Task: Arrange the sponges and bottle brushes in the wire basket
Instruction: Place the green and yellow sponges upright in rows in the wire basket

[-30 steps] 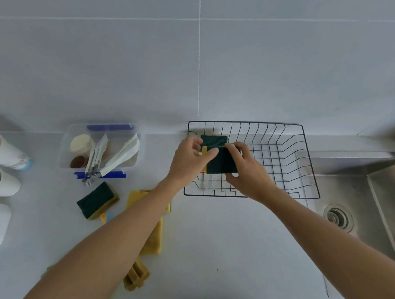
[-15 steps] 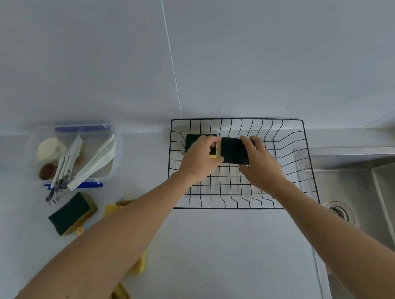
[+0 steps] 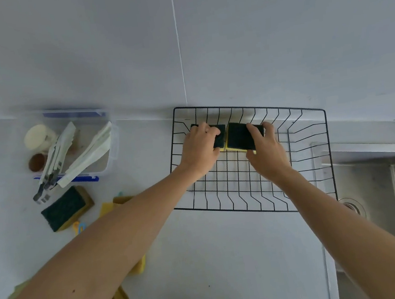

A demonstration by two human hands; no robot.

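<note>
Wall: large pale grey tiles, one vertical grout line. Bench: pale grey, smooth, evenly lit. Stainless steel sink: right side, round drain.

Both hands in wire basket, left hand and right hand each gripping 1 green-topped sponge, side by side

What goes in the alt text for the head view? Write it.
Two bare hands, left hand and right hand, each press a green-and-yellow sponge side by side at the back of a black wire basket on a grey counter; another sponge lies left.
</note>
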